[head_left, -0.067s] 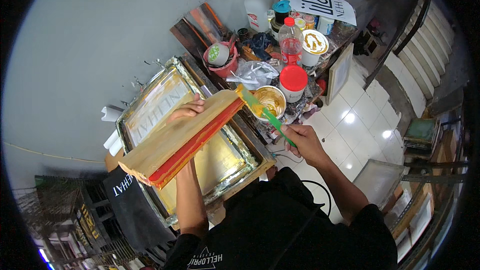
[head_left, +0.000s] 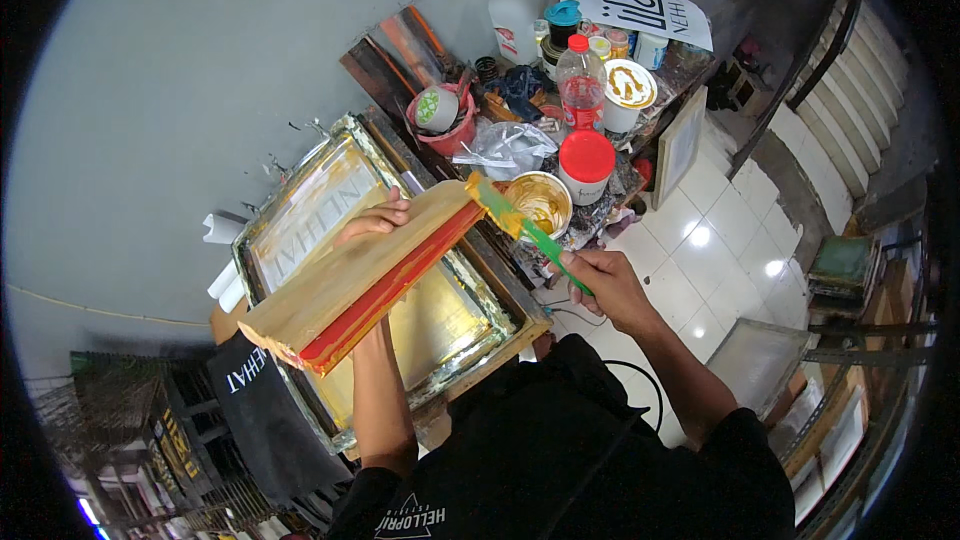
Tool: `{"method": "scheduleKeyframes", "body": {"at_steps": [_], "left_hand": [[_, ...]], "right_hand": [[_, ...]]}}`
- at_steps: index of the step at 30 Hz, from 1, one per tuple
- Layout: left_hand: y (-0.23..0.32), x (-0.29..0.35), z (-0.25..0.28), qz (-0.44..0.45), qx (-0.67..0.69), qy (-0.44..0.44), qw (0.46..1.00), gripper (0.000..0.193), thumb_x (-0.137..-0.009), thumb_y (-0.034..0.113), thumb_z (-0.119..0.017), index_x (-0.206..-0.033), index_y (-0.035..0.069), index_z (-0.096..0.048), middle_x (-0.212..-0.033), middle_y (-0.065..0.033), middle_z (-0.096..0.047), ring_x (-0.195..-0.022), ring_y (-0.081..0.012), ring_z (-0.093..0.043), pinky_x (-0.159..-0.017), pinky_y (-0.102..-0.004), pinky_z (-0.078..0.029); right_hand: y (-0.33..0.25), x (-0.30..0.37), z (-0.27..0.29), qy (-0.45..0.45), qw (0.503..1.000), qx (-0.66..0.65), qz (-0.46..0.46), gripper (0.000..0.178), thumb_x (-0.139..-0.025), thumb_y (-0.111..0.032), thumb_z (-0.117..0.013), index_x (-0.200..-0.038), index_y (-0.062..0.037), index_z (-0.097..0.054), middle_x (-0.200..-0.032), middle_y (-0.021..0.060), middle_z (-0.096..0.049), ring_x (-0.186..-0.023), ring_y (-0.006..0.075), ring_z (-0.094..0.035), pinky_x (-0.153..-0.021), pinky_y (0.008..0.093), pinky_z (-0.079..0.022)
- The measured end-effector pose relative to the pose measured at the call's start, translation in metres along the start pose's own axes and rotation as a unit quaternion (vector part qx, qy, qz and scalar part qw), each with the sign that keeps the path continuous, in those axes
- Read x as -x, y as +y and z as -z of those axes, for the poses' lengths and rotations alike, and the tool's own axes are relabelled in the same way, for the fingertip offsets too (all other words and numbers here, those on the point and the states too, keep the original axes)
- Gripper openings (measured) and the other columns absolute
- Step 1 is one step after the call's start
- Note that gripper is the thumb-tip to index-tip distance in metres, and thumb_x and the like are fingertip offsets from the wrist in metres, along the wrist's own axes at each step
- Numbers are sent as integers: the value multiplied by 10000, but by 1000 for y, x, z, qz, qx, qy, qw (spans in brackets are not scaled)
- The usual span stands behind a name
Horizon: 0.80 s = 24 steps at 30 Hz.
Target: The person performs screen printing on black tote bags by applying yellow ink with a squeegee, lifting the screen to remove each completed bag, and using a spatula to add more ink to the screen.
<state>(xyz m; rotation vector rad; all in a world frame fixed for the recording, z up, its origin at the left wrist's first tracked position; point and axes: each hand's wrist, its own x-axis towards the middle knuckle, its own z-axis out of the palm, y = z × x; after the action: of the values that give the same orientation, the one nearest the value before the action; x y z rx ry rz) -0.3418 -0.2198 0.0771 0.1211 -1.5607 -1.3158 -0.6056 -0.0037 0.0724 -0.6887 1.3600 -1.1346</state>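
Observation:
In my left hand is a wide screen-printing squeegee, tilted, with a wooden handle and a red blade smeared with yellow ink. The fingers curl over its wood from behind. My right hand grips a green spatula whose ink-coated end touches the squeegee's far right end. Beyond the spatula stands an open white tub with golden-yellow ink inside. Under the squeegee lies a screen frame with yellow ink across its mesh; the squeegee hides part of it.
A red-lidded tub, a bottle with a red cap, a white ink-marked tub and a pink bucket crowd the bench at the back. A dark garment hangs at the left. Stairs rise at the far right.
The spatula's inked end has shifted slightly left, onto the squeegee's end. My left hand and the squeegee have hardly moved.

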Motion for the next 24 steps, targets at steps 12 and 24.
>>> {"method": "scheduleKeyframes", "body": {"at_steps": [12, 24], "left_hand": [[15, -2, -53, 126, 144, 293, 937, 527, -825, -74, -668, -1326, 39, -549, -1262, -107, -636, -1199, -247, -591, -1064, -410, -449], [6, -10, -90, 112, 124, 348, 923, 390, -831, -70, -694, -1206, -23, -602, -1164, -127, -666, -1065, -221, -646, -962, -359, -507]], "right_hand": [[14, -32, -1, 84, 976, -176, 99, 263, -1029, -259, -547, -1092, -14, -620, -760, 45, -608, -552, 99, -533, -468, 247, -418], [-17, -46, -86, -37, 974, -174, 139, 302, -1069, -279, -471, -1113, 3, -570, -812, 52, -606, -612, 103, -549, -540, 256, -472]]}}
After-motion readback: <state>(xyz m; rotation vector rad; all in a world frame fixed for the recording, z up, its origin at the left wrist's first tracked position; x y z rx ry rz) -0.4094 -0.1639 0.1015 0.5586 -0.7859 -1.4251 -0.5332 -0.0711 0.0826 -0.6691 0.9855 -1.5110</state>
